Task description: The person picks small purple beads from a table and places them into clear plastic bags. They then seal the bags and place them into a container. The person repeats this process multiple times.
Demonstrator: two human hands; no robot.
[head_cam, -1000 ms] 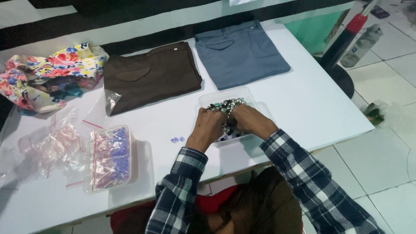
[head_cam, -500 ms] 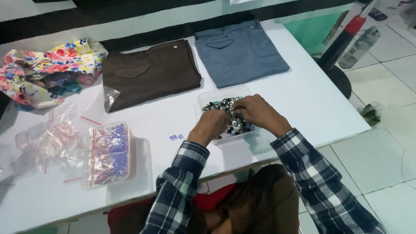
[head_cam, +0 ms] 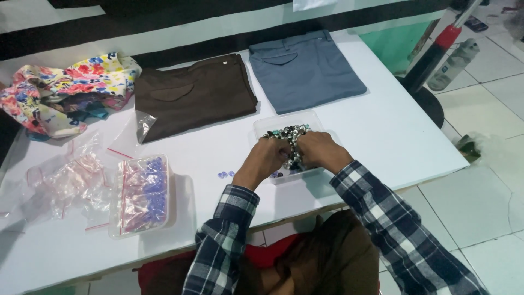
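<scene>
Both hands [head_cam: 292,155] curl knuckles-up into the clear tray [head_cam: 273,123] of buttons [head_cam: 289,134].

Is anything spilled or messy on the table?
Yes: two small blue buttons lie loose on the white table, just left of the left hand, outside the clear tray of buttons. Empty little bags lie scattered at the left.

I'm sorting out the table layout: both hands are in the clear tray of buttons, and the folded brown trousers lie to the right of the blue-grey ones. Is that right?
Not quite. In the head view the brown trousers lie to the left of the blue-grey trousers, not the right. The rest holds: the left hand and right hand are both in the clear tray of buttons.
</scene>
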